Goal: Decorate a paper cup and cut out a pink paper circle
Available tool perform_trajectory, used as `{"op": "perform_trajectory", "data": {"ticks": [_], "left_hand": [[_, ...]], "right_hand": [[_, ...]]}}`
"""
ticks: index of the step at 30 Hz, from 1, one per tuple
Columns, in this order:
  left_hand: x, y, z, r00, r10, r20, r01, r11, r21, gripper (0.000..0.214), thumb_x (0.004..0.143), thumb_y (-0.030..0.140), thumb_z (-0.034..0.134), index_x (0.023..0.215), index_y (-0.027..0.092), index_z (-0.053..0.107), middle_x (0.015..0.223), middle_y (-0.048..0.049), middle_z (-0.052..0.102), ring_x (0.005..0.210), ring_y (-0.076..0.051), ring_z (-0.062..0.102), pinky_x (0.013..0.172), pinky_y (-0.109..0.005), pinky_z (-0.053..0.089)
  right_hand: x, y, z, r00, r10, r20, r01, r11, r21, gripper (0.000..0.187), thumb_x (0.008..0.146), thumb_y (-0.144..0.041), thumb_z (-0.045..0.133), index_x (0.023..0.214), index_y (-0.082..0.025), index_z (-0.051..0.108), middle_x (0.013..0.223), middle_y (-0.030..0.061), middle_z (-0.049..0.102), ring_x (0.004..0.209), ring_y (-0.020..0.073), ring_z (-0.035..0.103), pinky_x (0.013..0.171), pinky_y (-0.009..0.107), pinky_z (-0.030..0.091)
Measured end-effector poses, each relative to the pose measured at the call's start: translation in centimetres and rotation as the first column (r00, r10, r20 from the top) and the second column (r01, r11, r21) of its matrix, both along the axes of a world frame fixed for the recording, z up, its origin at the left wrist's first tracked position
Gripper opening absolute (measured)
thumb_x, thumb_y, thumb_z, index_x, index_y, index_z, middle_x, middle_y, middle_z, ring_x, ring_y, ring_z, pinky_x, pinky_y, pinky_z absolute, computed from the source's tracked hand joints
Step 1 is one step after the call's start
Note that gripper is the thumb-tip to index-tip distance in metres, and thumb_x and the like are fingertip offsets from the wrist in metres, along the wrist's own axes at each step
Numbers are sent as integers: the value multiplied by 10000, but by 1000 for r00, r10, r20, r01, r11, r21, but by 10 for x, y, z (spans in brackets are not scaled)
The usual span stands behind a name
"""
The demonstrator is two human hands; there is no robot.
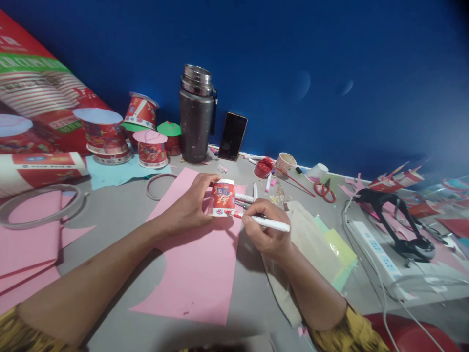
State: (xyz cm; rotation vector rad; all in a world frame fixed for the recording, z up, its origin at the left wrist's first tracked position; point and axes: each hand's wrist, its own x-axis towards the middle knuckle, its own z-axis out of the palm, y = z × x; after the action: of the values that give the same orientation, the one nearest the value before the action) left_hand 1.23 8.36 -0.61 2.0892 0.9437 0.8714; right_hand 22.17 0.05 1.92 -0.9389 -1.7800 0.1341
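Note:
My left hand [190,205] is closed round a small red patterned paper cup [223,197], held upside down on a pink paper sheet [200,266]. My right hand [264,233] grips a white marker [266,222], its tip touching the sheet at the cup's lower right edge. Both forearms reach in from the bottom of the view.
At the back stand a dark metal flask [196,115], a phone [232,136] leaning on the blue wall, and several red cups [104,132]. Loose markers [245,197], red scissors [324,190], a power strip [377,254] and a black stand [399,220] lie to the right.

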Motion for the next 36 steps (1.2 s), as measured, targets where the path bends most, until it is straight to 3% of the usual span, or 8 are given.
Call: {"op": "perform_trajectory", "data": {"ticks": [12,21,36], "left_hand": [[-1,0,-2,1000,3,-19,-2,998,60,808,749,433,864,1408,278,422,1422,-120,491,1324,-335,543,1100,-513,522],[0,0,-2,1000,-1,-3,1,1000,27,871,705,486,892,1413,290,424,1427,-115,490,1311,-338,560,1087,-520,541],[0,-1,-1,1000,23,-21,-24,1000,-20,891,701,495,901,1421,292,418,1465,-106,479,1333,-327,563,1106,-502,533]], "right_hand": [[-1,0,-1,999,29,39,-29,1000,1,118,898,-147,616,800,-212,622,670,-11,663,557,129,582,579,267,478],[0,0,0,999,19,26,-19,1000,12,127,897,-162,601,787,-225,609,651,-22,642,563,141,598,627,304,547],[4,0,3,995,-92,42,90,995,38,129,900,-176,612,776,-213,619,657,-5,645,550,134,574,536,270,452]]}}
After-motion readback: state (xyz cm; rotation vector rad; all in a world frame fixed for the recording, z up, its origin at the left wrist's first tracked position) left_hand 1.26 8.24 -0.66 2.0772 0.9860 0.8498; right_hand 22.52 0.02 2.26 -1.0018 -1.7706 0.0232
